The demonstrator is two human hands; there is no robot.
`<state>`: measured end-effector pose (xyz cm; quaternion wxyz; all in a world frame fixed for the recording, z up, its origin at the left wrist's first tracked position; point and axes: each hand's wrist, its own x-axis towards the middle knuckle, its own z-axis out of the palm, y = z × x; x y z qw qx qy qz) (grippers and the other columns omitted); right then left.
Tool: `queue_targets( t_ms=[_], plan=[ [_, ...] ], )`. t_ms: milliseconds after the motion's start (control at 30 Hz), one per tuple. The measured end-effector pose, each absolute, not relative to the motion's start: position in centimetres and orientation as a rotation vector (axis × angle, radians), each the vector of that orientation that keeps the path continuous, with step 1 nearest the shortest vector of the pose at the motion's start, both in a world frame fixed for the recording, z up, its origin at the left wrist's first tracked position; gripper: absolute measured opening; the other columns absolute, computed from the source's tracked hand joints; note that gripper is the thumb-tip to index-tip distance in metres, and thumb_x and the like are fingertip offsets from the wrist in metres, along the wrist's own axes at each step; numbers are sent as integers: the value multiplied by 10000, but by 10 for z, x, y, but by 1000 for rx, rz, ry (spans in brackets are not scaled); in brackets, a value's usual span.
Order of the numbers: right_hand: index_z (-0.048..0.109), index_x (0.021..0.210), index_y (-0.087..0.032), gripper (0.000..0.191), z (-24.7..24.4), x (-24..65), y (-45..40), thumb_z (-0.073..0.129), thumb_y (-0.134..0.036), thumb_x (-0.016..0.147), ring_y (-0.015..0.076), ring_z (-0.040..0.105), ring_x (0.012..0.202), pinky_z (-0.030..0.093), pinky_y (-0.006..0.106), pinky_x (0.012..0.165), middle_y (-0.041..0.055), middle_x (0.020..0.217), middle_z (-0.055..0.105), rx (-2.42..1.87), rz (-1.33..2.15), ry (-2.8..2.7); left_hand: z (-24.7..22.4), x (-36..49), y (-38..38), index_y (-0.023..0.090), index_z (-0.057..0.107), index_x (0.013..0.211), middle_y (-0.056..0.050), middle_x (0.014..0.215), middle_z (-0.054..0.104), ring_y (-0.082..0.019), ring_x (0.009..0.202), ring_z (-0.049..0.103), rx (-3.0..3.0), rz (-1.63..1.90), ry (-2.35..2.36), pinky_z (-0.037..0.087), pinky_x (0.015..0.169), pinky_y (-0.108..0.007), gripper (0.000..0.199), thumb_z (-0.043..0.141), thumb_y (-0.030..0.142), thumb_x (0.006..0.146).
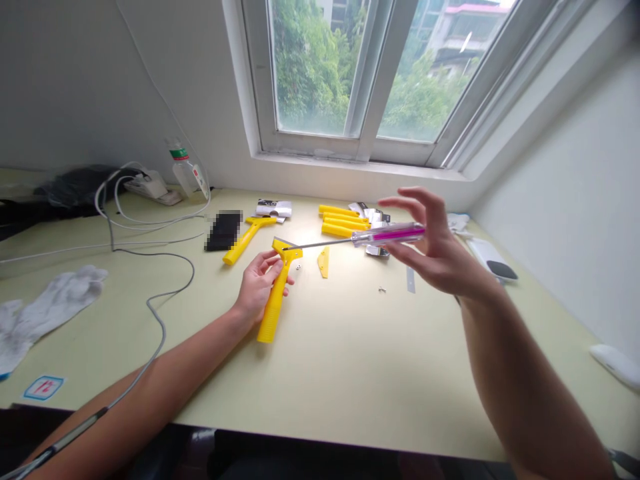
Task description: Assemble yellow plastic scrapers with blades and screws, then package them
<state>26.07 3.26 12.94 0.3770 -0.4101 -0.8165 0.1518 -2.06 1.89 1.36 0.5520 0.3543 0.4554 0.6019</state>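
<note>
Above the middle of the desk (350, 373), the left hand (259, 287) has a closed grip on the handle of a light, stiff yellow plastic scraper (274, 310). The right hand (433, 250) pinches a screwdriver (387, 235), its tip at the scraper's head. Farther away lie yellow handles (345, 221).

Two hands show: the left hand (257, 287) holds one yellow scraper (274, 307), the right hand (435, 243) one screwdriver (387, 235). On the worktop (340, 373), toward 12 o'clock, lie one loose yellow scraper (245, 241), a stack of four yellow handles (345, 221), one yellow wedge (323, 261) and two tiny screws (382, 289). Toward 10 o'clock: one blurred phone (225, 230), one plastic bottle (185, 170). Toward 9 o'clock: one white glove (50, 313).
</note>
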Motion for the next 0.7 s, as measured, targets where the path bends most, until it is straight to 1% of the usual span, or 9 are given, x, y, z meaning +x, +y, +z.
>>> queue_targets(
  t_ms=[100, 133, 233, 267, 367, 500, 600, 633, 700],
  plan=[
    [440, 1263, -283, 396, 128, 261, 34, 527, -468, 923, 143, 609, 559, 539, 297, 500, 20, 871, 637, -1171, 249, -1987, 16, -21, 19, 192, 565, 1033, -29, 1019, 583, -143, 559, 660, 848, 1435, 1075, 481, 378, -231, 382, 752, 285, 713],
    [444, 1256, -280, 393, 128, 261, 34, 524, -473, 923, 140, 602, 548, 533, 296, 495, 22, 876, 640, -1189, 224, -1965, 16, -22, 19, 192, 563, 1026, -29, 1023, 583, -145, 564, 662, 851, 1441, 1071, 483, 379, -232, 377, 752, 284, 714],
    [380, 1326, -291, 530, 128, 259, 33, 590, -482, 879, 159, 645, 634, 546, 304, 537, 54, 1048, 647, -1122, 299, -2027, 17, -22, 19, 194, 555, 1016, -28, 1026, 583, -144, 564, 663, 855, 1451, 1071, 484, 377, -233, 375, 757, 284, 713],
    [399, 1314, -288, 522, 128, 258, 33, 597, -484, 874, 164, 650, 645, 547, 306, 549, 51, 1034, 654, -1126, 304, -2031, 16, -22, 19, 194, 554, 1018, -29, 1031, 582, -142, 564, 662, 857, 1449, 1070, 485, 377, -233, 378, 758, 285, 713],
    [500, 1216, -266, 387, 130, 257, 30, 553, -486, 902, 174, 650, 631, 542, 317, 574, 31, 880, 665, -1221, 214, -1974, 15, -21, 19, 194, 552, 1023, -31, 1043, 581, -137, 568, 663, 866, 1441, 1074, 486, 377, -230, 375, 753, 291, 722],
    [456, 1311, -278, 518, 131, 256, 31, 622, -466, 858, 230, 691, 869, 569, 359, 721, 73, 1127, 651, -1068, 256, -2090, 16, -22, 20, 196, 538, 1021, -32, 1044, 589, -138, 561, 664, 869, 1451, 1087, 483, 373, -229, 383, 755, 295, 721],
    [534, 1222, -275, 366, 130, 255, 32, 549, -462, 908, 219, 694, 797, 566, 362, 708, 42, 952, 684, -1134, 214, -2005, 17, -22, 20, 198, 540, 1019, -35, 1056, 587, -132, 561, 661, 877, 1463, 1078, 487, 378, -229, 385, 759, 298, 719],
    [528, 1231, -277, 368, 130, 255, 32, 540, -463, 913, 220, 693, 799, 566, 363, 708, 40, 936, 685, -1152, 206, -1986, 17, -22, 19, 199, 541, 1019, -34, 1059, 585, -131, 564, 661, 879, 1464, 1075, 489, 379, -229, 383, 760, 299, 720],
    [464, 1314, -289, 476, 130, 256, 31, 582, -463, 886, 234, 688, 884, 569, 368, 735, 56, 1042, 678, -1110, 232, -2010, 17, -21, 18, 200, 544, 1018, -32, 1055, 582, -132, 567, 661, 879, 1460, 1074, 490, 377, -229, 384, 762, 303, 719]
  ],
)
